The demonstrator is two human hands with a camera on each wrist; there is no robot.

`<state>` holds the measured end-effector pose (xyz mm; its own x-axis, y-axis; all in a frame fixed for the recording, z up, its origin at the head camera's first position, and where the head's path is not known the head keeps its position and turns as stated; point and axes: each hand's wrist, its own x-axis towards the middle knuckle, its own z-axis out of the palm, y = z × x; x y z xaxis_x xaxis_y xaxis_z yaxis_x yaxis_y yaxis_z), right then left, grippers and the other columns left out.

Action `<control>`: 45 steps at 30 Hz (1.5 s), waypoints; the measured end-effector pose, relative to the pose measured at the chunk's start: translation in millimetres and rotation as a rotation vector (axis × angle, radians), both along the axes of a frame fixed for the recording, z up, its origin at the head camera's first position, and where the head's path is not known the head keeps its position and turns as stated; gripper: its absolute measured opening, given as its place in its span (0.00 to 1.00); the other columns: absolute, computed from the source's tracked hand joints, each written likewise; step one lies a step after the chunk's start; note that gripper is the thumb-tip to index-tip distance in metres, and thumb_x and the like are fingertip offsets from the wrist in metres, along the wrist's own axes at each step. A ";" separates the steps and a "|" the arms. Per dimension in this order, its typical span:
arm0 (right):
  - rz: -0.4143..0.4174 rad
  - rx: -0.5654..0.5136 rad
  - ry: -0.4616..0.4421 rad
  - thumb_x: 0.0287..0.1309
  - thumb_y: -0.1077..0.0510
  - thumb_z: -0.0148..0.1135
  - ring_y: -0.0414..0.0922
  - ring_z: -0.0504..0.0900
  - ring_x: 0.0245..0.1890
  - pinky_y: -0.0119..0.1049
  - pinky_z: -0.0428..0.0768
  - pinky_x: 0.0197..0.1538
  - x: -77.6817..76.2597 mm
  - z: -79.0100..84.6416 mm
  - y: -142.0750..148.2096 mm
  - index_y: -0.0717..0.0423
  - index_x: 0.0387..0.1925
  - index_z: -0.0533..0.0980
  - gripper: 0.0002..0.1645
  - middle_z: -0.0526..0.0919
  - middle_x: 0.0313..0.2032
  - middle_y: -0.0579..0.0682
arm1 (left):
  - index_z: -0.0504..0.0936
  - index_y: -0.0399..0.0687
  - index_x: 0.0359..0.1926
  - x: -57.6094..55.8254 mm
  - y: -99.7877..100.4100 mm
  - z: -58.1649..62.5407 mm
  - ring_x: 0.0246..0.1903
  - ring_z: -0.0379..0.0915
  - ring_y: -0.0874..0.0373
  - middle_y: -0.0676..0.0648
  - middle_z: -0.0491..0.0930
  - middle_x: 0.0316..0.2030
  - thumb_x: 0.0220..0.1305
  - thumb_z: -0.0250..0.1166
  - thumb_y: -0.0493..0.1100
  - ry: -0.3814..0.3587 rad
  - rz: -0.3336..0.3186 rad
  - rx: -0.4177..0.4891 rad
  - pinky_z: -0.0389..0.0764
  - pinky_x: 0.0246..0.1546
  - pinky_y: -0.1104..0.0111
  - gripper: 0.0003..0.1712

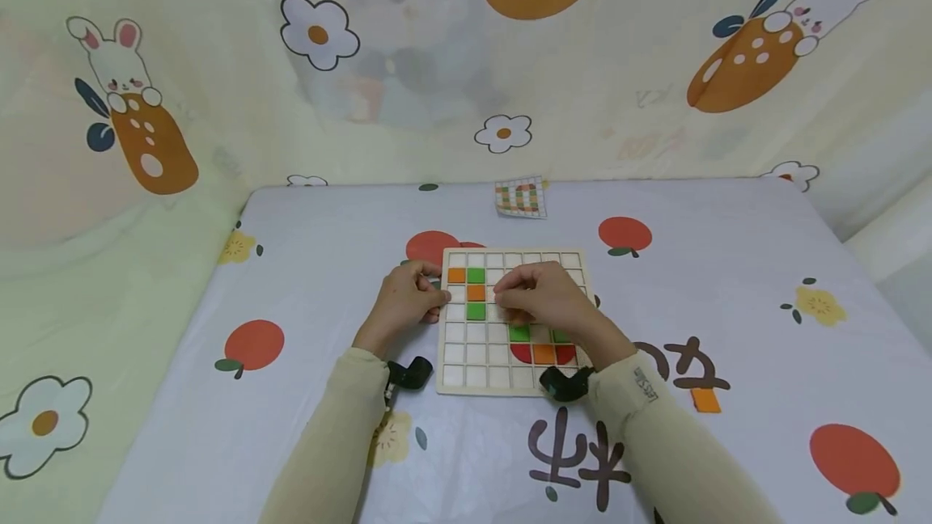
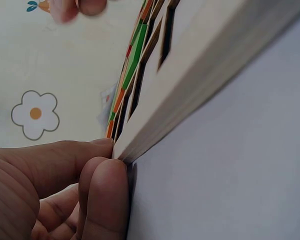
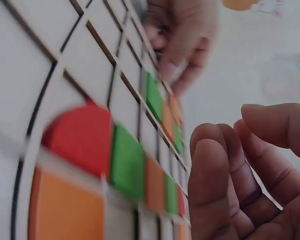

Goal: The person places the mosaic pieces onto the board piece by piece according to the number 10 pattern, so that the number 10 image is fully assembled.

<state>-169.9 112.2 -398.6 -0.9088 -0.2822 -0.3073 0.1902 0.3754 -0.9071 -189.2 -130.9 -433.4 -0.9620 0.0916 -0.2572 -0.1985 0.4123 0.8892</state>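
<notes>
A pale wooden grid board [image 1: 473,378] lies on the table, with square cells framed by thin ridges. My left hand [image 1: 408,297] pinches its left edge between thumb and fingers, which the left wrist view shows close up. Orange tiles [image 1: 476,293] and green tiles [image 1: 476,311] sit in cells near the board's upper left. Over the middle right of the board hovers my right hand [image 1: 546,297], fingers bent, thumb apart from the fingertips, nothing seen between them. Under it are more tiles, partly hidden, including a red rounded tile [image 3: 82,137] and a green tile [image 3: 127,155].
A small card with a printed coloured grid [image 1: 520,198] stands at the table's back edge. One loose orange tile [image 1: 705,400] lies right of the board. The patterned tablecloth [image 1: 328,265] shows printed fruit and flowers, and a printed curtain [image 1: 408,87] hangs behind.
</notes>
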 end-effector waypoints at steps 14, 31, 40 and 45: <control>-0.168 0.178 0.003 0.72 0.50 0.65 0.49 0.83 0.34 0.37 0.84 0.33 68.9 9.2 115.4 0.64 0.55 0.81 0.21 0.86 0.37 0.56 | 0.78 0.39 0.58 -0.7 -2.7 0.1 0.22 0.78 0.58 0.44 0.77 0.33 0.65 0.73 0.35 -0.011 -0.016 0.017 0.85 0.26 0.71 0.22; -0.292 0.485 -0.099 0.61 0.45 0.75 0.40 0.74 0.31 0.32 0.75 0.31 128.7 -12.1 205.9 0.64 0.54 0.82 0.29 0.83 0.29 0.44 | 0.78 0.40 0.59 -1.1 -0.9 1.9 0.21 0.79 0.59 0.44 0.77 0.34 0.66 0.73 0.36 -0.027 -0.001 0.009 0.84 0.25 0.73 0.23; -0.283 0.621 -0.065 0.56 0.40 0.78 0.45 0.75 0.36 0.34 0.71 0.33 130.9 -12.0 196.5 0.62 0.49 0.84 0.32 0.82 0.29 0.45 | 0.78 0.40 0.58 0.6 -1.2 -0.2 0.21 0.77 0.59 0.44 0.77 0.33 0.65 0.74 0.35 -0.025 0.003 0.015 0.84 0.25 0.72 0.23; -0.300 0.683 -0.062 0.52 0.37 0.79 0.47 0.77 0.36 0.36 0.73 0.34 133.0 -11.7 197.4 0.62 0.46 0.84 0.34 0.84 0.29 0.44 | 0.79 0.39 0.57 0.4 -0.7 0.1 0.20 0.77 0.60 0.44 0.77 0.32 0.65 0.74 0.34 -0.011 0.002 0.017 0.84 0.24 0.73 0.22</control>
